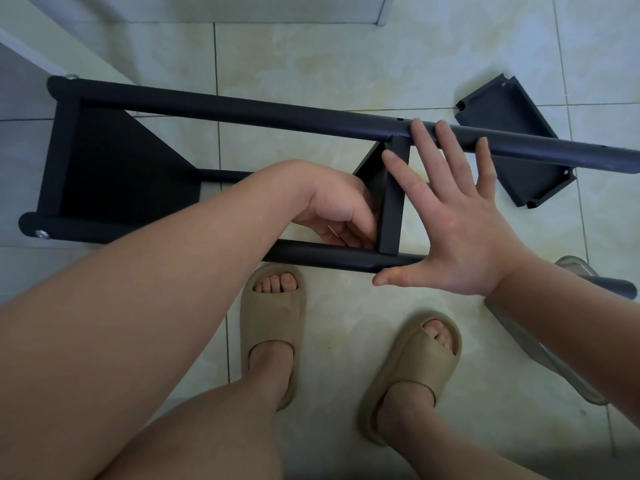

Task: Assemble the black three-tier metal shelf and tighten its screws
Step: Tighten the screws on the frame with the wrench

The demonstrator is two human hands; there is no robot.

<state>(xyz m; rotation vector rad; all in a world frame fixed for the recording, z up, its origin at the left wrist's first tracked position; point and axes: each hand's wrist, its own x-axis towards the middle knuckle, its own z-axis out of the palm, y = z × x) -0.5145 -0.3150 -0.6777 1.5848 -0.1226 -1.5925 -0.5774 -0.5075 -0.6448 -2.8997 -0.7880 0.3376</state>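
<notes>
From the head view, the shelf (114,161) lies on its side on the tiled floor (311,64), its poles running left to right in front of the person's feet. The far pole (277,114) and the near pole (322,254) are joined at their left ends by one tier, with a silver screw head (71,76) at the far pole's end and another (41,233) at the near pole's end. A second tier (393,199) stands between the two poles about midway along them. The left hand (336,209) reaches inside the frame just left of this second tier, fingers curled round a thin silver rod (333,231); too little of it shows to tell what it is. The right hand (460,216) is released, fingers straight and spread wide, just right of the second tier: its fingertips (420,129) lie across the far pole and its thumb (391,277) sits at the near pole. Whether the palm presses on the frame I cannot tell. A loose tier (512,133) lies flat on the floor beyond the far pole, toward the right, partly crossed by that pole. Two tan slippers (273,327) stand on the floor just on the near side of the shelf. A clear plastic thing (554,358) lies at the right, beside the right forearm.
</notes>
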